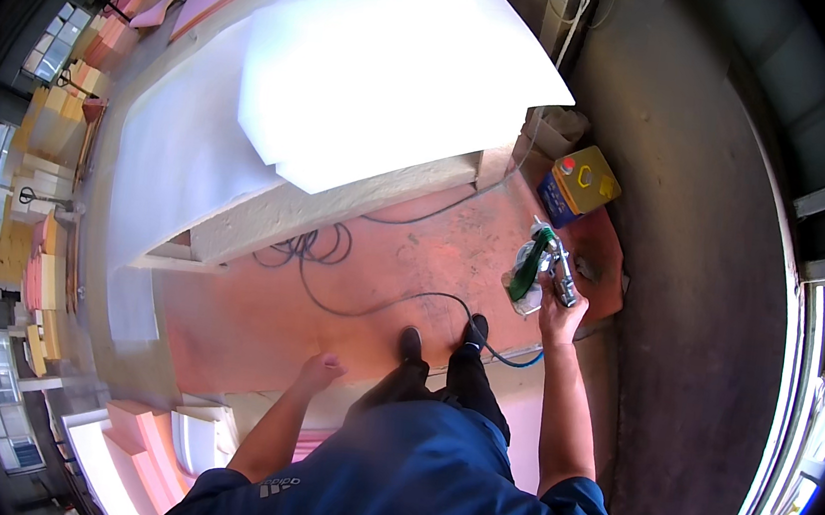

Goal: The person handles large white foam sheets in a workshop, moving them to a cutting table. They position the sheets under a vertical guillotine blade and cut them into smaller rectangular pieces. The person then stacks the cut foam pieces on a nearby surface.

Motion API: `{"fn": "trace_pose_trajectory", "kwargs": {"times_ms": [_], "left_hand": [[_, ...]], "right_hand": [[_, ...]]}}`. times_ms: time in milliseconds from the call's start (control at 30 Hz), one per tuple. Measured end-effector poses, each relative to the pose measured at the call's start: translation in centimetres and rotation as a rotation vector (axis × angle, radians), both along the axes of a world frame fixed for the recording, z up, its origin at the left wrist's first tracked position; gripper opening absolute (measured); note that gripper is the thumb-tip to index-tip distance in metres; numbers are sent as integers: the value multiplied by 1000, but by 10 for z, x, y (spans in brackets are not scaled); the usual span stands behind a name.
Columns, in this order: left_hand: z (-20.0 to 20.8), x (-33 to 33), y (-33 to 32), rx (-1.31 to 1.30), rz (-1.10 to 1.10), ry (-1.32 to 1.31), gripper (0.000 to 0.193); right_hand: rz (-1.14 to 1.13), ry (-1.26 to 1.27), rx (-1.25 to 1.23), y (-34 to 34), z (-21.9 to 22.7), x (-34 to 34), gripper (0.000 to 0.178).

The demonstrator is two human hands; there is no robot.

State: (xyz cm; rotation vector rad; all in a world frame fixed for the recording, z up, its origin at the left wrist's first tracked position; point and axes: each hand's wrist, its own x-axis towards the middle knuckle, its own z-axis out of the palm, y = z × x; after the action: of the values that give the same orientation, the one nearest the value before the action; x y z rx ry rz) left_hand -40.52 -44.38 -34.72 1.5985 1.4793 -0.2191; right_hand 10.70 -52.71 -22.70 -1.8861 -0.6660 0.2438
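Note:
My right hand (561, 318) is wrapped round the handle of a metal spray gun (561, 273), held out to the right over the reddish floor board. Beside the gun is a green, bottle-like container (529, 267) with whitish residue around it; whether it is fixed to the gun is hard to tell. A hose (524, 362), blue near my right hand and dark farther along, runs below that hand and across the board. My left hand (322, 371) hangs low on the left, fingers curled in, with nothing seen in it.
Ahead stands a pale foam block (336, 219) topped by large, brightly lit white sheets (382, 73). A blue and yellow can (581, 187) stands by the right wall (701, 288). Coiled hose (318, 245) lies on the floor board (244, 330). Foam pieces (147, 436) are stacked behind left.

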Motion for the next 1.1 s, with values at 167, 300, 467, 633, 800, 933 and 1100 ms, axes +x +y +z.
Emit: {"fn": "trace_pose_trajectory", "kwargs": {"times_ms": [167,300,467,633,800,933,1100], "left_hand": [[0,-8,-7,-23,28,22,51],[1,-15,-10,-25,-1,52,50],[3,-25,-21,4,41,33,52],[-5,-43,-35,39,106,45,57],[4,-49,-42,-9,178,7,59],[3,-58,-49,0,166,56,59],[7,-65,-53,-6,177,78,61]], "right_hand": [[101,-13,24,10,9,-20,25],[184,-67,25,18,14,-38,27],[265,-66,-11,30,22,-59,26],[338,-77,-10,44,27,-83,25],[427,-63,-7,54,24,-103,27],[475,-55,-12,63,28,-121,28],[544,-6,-34,70,33,-137,31]]}}
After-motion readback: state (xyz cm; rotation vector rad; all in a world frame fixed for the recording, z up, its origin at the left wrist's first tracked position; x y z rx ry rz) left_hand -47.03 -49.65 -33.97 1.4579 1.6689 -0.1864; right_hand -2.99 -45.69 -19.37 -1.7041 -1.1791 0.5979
